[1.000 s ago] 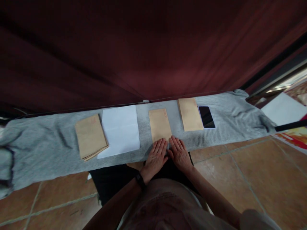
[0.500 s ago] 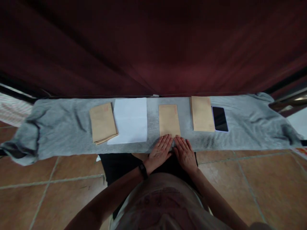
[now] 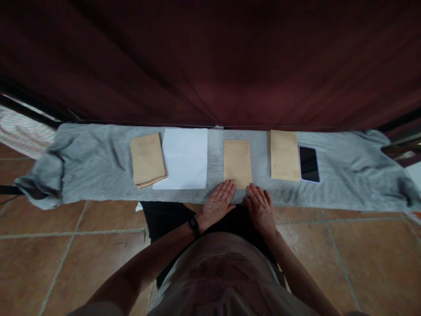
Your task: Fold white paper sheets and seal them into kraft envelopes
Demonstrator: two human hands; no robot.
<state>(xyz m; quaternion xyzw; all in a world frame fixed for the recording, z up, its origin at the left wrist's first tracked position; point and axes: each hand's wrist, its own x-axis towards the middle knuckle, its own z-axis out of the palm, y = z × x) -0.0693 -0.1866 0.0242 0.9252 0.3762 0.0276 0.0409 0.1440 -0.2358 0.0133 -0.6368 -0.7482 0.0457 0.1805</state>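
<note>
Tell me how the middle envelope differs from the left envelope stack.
The middle envelope looks single; the left stack shows several layered edges. The left stack overlaps the white sheet; the middle envelope lies apart. The left hand covers a corner of the middle envelope, not the left stack. Both are brown with reddish print.

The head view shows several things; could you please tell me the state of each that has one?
White paper: spread flat
Middle envelope: lying flat
Left envelopes: stacked unevenly, overlapping the white paper
Right envelopes: stacked neatly
Phone: face up, screen dark
Grey cloth: wrinkled at both ends
Left hand: open, on the middle envelope
Right hand: open, at the middle envelope's corner
</note>
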